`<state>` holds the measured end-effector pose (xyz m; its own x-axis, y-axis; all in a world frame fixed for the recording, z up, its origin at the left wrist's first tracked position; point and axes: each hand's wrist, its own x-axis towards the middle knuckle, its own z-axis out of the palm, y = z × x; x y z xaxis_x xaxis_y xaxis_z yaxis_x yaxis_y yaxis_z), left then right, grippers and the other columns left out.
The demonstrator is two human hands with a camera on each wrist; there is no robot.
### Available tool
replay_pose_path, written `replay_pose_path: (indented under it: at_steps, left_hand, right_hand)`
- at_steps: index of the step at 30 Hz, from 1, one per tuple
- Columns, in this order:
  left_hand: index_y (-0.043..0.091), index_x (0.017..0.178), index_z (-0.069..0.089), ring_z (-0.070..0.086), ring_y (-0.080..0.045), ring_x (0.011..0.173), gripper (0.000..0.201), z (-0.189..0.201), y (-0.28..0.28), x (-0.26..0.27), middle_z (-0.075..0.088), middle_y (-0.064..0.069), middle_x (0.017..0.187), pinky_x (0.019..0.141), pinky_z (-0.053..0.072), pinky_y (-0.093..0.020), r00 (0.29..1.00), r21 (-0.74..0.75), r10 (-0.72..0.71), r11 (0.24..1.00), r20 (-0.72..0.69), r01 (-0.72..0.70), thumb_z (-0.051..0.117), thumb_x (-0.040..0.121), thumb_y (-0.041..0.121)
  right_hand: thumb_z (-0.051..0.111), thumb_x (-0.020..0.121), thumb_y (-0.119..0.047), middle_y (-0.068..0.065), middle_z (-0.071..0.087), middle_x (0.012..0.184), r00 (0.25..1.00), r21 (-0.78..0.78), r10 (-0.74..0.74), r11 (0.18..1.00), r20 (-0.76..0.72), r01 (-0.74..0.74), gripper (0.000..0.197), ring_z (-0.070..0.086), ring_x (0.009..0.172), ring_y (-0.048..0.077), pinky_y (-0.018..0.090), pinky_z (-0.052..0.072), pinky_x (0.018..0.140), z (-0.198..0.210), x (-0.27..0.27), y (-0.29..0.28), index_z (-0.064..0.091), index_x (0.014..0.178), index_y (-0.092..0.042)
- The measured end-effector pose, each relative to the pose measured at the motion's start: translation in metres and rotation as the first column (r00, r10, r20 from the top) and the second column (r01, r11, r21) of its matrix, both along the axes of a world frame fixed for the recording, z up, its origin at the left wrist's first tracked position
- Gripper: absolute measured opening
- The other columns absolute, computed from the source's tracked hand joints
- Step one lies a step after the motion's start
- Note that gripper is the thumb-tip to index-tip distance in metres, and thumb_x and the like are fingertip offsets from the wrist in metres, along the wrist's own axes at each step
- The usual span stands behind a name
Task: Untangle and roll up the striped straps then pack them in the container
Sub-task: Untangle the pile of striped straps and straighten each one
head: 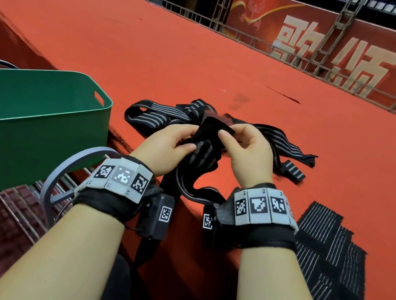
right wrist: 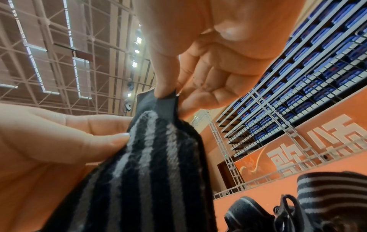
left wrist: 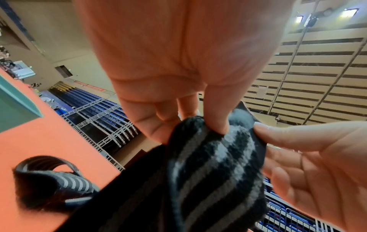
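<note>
**Two hands working one striped strap end above a red table**

Head view: two hands are meeting over the near edge of the red table (head: pixel 157 44). The left hand (head: pixel 166 144) and the right hand (head: pixel 249 153) are both pinching the black end of one striped strap (head: pixel 203 156), which is hanging down off the edge between the wrists. One tangled heap of straps (head: pixel 160 116) is lying just behind the hands; how many straps it holds I cannot tell. One flat stack of straps (head: pixel 327 252) is draping over the edge at the right. One green container (head: pixel 25 119) is sitting at the left, beside the table. One red banner (head: pixel 341 50) with pale characters is hanging behind metal trusses.

Left wrist view: the left hand's thumb (left wrist: pixel 216 113) is pressing the strap end against its fingers, and the right hand's fingertips (left wrist: pixel 264 130) are touching the same end.

Right wrist view: the right thumb (right wrist: pixel 164 78) and fingers are nipping the plain black tab (right wrist: pixel 158 105). Blue seating rows (right wrist: pixel 298 78) are rising behind.
</note>
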<state>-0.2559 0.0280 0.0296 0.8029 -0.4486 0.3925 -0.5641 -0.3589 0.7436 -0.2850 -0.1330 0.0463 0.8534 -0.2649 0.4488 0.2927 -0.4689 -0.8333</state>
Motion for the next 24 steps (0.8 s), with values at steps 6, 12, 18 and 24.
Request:
replay_pose_path:
  at_steps: [6,12,18,24]
  left_hand:
    - [0.023,0.127,0.051,0.050,-0.005,0.112,0.035,0.015,0.004,0.010,0.054,0.015,0.112,0.095,0.036,-0.022,0.999,0.010,0.028,1.000,0.034,-0.029,0.044,0.096,0.008]
    - [0.025,0.127,0.051,0.056,-0.010,0.104,0.032,0.052,0.009,0.022,0.058,0.011,0.107,0.086,0.040,-0.024,0.992,-0.049,0.112,0.993,0.064,-0.109,0.046,0.097,0.017]
    - [0.018,0.125,0.051,0.058,-0.017,0.108,0.032,0.088,0.011,0.031,0.062,-0.002,0.115,0.092,0.044,-0.028,0.980,-0.035,0.186,0.982,0.076,-0.183,0.050,0.095,0.028]
    - [0.014,0.131,0.035,0.060,-0.027,0.103,0.037,0.113,0.009,0.026,0.059,-0.011,0.116,0.089,0.049,-0.040,0.989,0.036,0.132,0.990,0.070,-0.135,0.044,0.095,0.014]
  right_hand:
    - [0.064,0.085,-0.025,-0.006,0.066,0.071,1.000,-0.109,-0.001,0.994,0.005,0.002,0.017,0.067,0.072,0.020,0.047,0.055,0.074,0.028,0.012,0.000,0.057,0.071,-0.032]
    - [0.063,0.087,-0.022,0.000,0.067,0.077,0.997,-0.159,0.003,0.987,0.078,0.009,0.015,0.067,0.065,0.019,0.038,0.058,0.069,0.080,0.022,0.011,0.056,0.074,-0.026]
    - [0.063,0.088,-0.025,-0.005,0.066,0.076,0.990,-0.295,-0.016,0.954,0.140,0.057,0.017,0.068,0.065,0.014,0.041,0.057,0.072,0.132,0.033,0.016,0.054,0.074,-0.027]
    - [0.063,0.088,-0.021,-0.003,0.064,0.076,0.980,-0.340,0.025,0.940,0.196,0.044,0.017,0.067,0.063,0.014,0.034,0.058,0.067,0.168,0.030,0.020,0.052,0.075,-0.027]
